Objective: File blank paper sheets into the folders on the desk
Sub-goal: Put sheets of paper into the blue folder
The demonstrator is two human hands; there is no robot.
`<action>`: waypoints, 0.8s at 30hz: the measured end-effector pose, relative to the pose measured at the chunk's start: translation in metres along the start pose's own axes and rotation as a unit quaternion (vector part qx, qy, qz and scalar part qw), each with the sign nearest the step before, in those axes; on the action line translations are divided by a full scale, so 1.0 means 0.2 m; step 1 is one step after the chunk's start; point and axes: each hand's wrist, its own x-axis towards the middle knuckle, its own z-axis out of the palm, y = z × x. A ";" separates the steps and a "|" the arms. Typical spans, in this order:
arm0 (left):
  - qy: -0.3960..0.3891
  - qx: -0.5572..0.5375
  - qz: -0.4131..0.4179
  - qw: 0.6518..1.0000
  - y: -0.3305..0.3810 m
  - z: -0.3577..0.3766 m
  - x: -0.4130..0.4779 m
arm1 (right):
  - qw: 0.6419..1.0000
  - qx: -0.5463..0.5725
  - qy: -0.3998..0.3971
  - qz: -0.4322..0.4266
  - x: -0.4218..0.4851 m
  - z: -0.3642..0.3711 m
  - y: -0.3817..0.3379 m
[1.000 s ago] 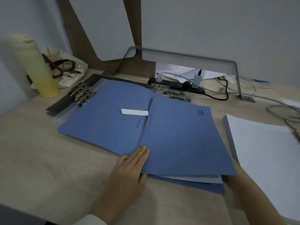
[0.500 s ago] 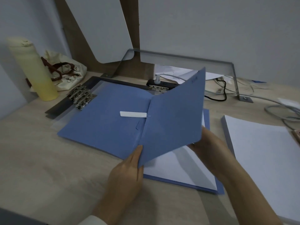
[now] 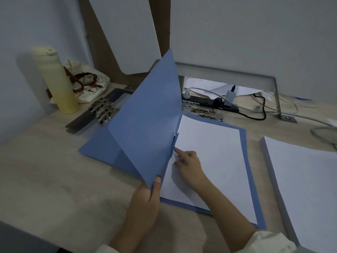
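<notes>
Two hands busy: your left hand (image 3: 145, 195) pinches the thin, floppy folder cover (image 3: 145, 125) at its bottom corner, right hand (image 3: 188, 164) loose-fingered, empty, on light sheet (image 3: 215, 152) beside it.

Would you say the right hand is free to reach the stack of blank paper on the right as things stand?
Probably yes. The right hand rests open on the sheet in the folder, holding nothing, and the paper stack lies just beside the folder with only bare desk between.
</notes>
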 end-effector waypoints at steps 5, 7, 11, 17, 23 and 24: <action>-0.003 0.012 -0.004 1.000 0.03 0.00 -0.01 | 0.988 -0.143 0.021 -0.052 0.00 0.04 -0.02; -0.012 0.020 0.003 1.000 0.04 0.00 -0.01 | 0.977 -0.198 0.043 -0.063 0.00 0.06 -0.02; -0.041 0.062 0.018 0.997 0.04 -0.01 -0.02 | 0.963 -0.254 0.062 -0.071 0.00 0.08 -0.03; -0.049 0.149 0.073 0.985 0.00 0.00 -0.01 | 0.998 0.054 -0.014 0.020 -0.05 -0.17 0.00; -0.103 0.248 0.241 0.933 -0.06 -0.01 -0.02 | 0.935 0.296 0.158 0.114 -0.34 -0.55 0.28; -0.122 0.255 0.237 0.930 -0.06 -0.01 -0.02 | 0.921 0.319 0.183 0.128 -0.38 -0.59 0.30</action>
